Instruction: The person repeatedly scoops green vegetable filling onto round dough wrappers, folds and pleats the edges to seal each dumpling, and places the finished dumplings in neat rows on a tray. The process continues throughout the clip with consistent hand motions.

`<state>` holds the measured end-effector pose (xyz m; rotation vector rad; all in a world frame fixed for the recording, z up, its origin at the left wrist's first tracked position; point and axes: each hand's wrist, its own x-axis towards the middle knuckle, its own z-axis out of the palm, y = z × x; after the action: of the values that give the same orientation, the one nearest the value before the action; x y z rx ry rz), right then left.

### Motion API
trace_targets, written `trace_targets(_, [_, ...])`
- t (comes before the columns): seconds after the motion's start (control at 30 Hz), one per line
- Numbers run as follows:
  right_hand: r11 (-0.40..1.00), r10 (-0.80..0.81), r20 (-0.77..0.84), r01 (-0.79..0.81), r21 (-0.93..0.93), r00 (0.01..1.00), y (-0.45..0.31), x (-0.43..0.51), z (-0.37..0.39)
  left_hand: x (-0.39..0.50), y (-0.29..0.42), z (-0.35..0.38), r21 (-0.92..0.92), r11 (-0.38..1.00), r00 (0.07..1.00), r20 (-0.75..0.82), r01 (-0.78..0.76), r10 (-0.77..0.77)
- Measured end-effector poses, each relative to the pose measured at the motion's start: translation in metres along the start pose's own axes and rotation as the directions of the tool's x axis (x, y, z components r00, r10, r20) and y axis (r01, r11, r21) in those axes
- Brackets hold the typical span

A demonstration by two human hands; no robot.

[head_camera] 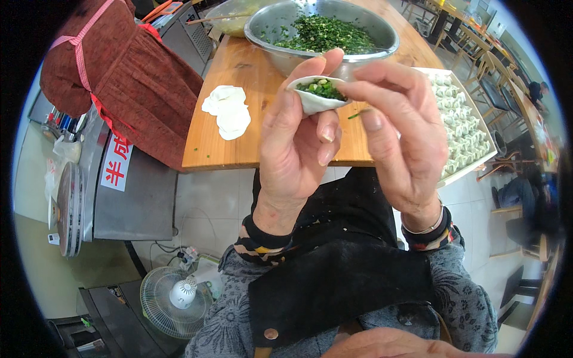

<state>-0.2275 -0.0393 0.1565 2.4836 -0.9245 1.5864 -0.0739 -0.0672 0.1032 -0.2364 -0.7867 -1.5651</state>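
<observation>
My left hand point(291, 143) holds a folded dumpling wrapper point(320, 106) above the front of the wooden table point(250, 154). Chopped green filling point(323, 88) shows through the wrapper's open top. The index fingertip of my right hand point(403, 129) touches the right end of the wrapper, while its thumb stays apart below. Beyond my hands, a large steel bowl point(273, 56) holds more of the chopped green filling. Several flat white wrappers point(233, 121) lie overlapping on the table to the left.
A shallow tray point(470, 172) with rows of dumplings point(463, 129) stands at the right. Behind the steel bowl is another bowl point(228, 22) with a stick across it. At the left stand a person in a brown garment point(130, 76) and a metal cabinet point(134, 215). A fan point(179, 300) sits lower left.
</observation>
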Motion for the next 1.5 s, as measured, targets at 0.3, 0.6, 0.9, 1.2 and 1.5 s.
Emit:
trace_targets(0.3, [0.999, 0.043, -0.082, -0.043, -0.008, 0.996, -0.007, -0.003, -0.011, -0.006, -0.001, 0.007, 0.054, 0.999, 1.0, 0.0, 0.002, -0.002])
trace_targets(0.6, [0.473, 0.388, 0.249, -0.423, 0.773, 0.888, 0.02, -0.01, -0.003, -0.009, -0.003, 0.006, 0.001, 1.0, 0.999, 0.053, -0.002, 0.002])
trace_targets(0.9, [0.726, 0.367, -0.014, -0.277, 0.63, 0.93, 0.007, -0.023, 0.015, -0.012, -0.012, 0.006, 0.255, 0.963, 0.993, 0.105, -0.084, 0.059])
trace_targets(1.2, [0.587, 0.502, 0.017, -0.355, 0.728, 0.865, -0.004, -0.031, 0.017, -0.023, -0.015, 0.006, 0.271, 0.962, 1.0, -0.027, 0.02, -0.014])
trace_targets(1.5, [0.979, 0.126, -0.217, -0.086, 0.186, 0.968, 0.004, -0.039, 0.013, -0.023, -0.017, 0.009, 0.202, 0.979, 1.0, -0.027, 0.006, 0.0])
